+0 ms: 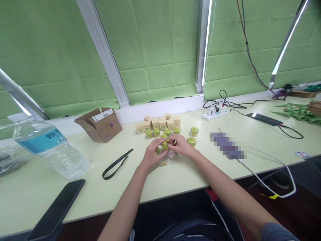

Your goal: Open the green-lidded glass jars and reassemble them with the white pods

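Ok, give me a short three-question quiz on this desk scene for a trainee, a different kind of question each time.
1. True or false: the left hand and the right hand both grip the green-lidded jar.
2. The open cardboard box lies on which side of the hands? A: left. B: right.
3. What lies flat at far left, nearest the person?

Key: 1 true; 2 A; 3 the black phone.

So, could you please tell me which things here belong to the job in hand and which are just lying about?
In hand: left hand, right hand, the jar they hold, other jars, small boxes.
Lying about: bottle, carton, strap, phone, power strip.
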`<state>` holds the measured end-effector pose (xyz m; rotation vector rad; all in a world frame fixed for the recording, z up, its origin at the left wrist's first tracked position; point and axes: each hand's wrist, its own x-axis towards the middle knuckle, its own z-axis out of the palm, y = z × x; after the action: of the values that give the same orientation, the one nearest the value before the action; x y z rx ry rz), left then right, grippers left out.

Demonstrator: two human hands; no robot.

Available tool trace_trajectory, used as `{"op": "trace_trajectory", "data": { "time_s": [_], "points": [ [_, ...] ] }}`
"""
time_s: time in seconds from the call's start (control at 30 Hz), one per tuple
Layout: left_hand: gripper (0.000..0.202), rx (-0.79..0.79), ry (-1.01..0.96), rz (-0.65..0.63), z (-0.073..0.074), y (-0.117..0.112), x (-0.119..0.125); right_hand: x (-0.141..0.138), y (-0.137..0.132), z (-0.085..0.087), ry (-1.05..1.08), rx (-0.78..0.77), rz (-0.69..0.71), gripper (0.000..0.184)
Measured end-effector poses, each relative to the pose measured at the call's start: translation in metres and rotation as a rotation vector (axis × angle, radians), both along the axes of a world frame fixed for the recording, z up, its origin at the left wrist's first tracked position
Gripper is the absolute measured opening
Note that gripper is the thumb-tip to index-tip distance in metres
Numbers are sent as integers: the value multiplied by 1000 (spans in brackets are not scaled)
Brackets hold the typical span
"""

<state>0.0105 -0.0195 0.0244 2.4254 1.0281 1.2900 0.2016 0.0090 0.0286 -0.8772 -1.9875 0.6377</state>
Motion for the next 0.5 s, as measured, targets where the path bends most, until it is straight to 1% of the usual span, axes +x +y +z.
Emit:
{"op": "trace_trajectory", "data": {
  "time_s": [0.33,0.5],
  "points": [
    [45,17,13,29,-1,0,1,1,0,1,17,5,-4,8],
    [45,-5,3,64,-3,1,1,2,-1,1,19,3,-14,8]
  ]
}}
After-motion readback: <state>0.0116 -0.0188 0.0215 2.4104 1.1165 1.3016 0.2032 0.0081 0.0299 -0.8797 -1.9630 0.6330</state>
